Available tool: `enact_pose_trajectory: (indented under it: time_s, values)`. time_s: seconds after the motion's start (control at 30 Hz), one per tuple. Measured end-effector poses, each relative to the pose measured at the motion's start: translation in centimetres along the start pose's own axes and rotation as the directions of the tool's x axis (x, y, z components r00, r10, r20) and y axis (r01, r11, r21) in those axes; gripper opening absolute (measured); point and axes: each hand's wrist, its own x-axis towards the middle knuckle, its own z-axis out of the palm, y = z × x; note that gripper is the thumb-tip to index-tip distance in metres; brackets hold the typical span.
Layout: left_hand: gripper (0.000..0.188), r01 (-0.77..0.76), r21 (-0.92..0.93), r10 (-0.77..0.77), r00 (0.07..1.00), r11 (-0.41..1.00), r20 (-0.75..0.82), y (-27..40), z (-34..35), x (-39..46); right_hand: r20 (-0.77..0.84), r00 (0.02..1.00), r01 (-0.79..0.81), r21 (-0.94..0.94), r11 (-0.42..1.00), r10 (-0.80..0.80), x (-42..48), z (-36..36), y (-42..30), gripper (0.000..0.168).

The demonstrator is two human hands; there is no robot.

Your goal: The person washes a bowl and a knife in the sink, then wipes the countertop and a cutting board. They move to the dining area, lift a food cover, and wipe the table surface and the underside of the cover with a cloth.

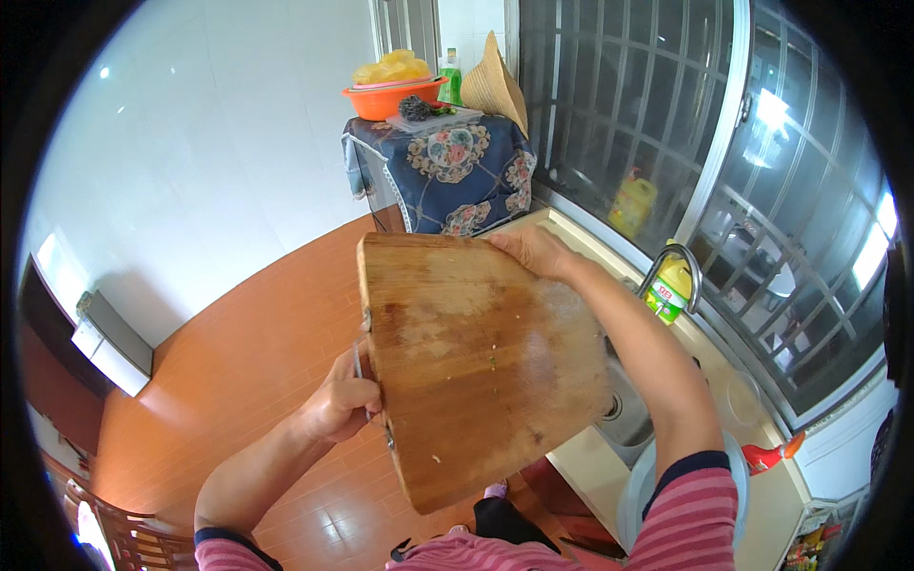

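A large wooden cutting board point(464, 342) is held up in front of me, its worn, stained face towards me. Small food bits cling to that face. At its left edge my left hand point(346, 400) grips a metal handle point(360, 371) fixed to the side. My right hand point(532, 250) holds the upper right edge, thumb over the rim and the other fingers mostly out of sight. Behind the board's right side, part of a steel sink point(628, 428) shows, with its drain visible. A curved metal faucet point(689, 260) rises beyond my right forearm.
Along the windows runs a cream countertop point(582, 471) with a yellow detergent bottle point(668, 292), a pale basin point(635, 499) and a red bottle point(764, 457). Ahead, a floral cloth point(457, 171) covers a stand bearing an orange basin point(393, 103). A wooden chair point(121, 528) stands lower left.
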Motion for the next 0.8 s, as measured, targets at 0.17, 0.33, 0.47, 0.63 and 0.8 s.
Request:
enact_pose_trajectory:
  time_s: [0.17, 0.33, 0.47, 0.63, 0.8]
  values:
    - [0.029, 0.198, -0.093, -0.211, 0.964, 0.976, -0.16, -0.7, 2.3, 9.4, -0.372, 0.914, 0.137, -0.087, 0.987, -0.16, -1.1, 1.2, 7.3, 0.059]
    - [0.024, 0.3, -0.109, -0.315, 0.935, 0.948, -0.164, -3.1, 1.0, 16.0, -0.223, 0.932, 0.313, 0.105, 0.944, -0.284, -8.2, 3.7, -0.4, 0.062]
    - [0.046, 0.325, -0.066, -0.331, 0.933, 0.944, -0.144, -4.5, 0.8, 20.2, -0.336, 0.903, 0.311, 0.081, 0.947, -0.268, -6.3, 8.5, 5.3, 0.06]
    - [0.019, 0.328, -0.063, -0.333, 0.933, 0.943, -0.135, -1.3, 4.2, 23.1, -0.183, 0.613, -0.771, 0.077, 0.633, 0.769, -12.4, 8.5, 31.6, 0.045]
    - [0.027, 0.392, -0.002, -0.392, 0.918, 0.92, -0.056, -0.7, 1.1, 23.5, -0.482, 0.867, -0.087, 0.106, 0.991, 0.127, -1.9, 3.5, 10.0, 0.042]
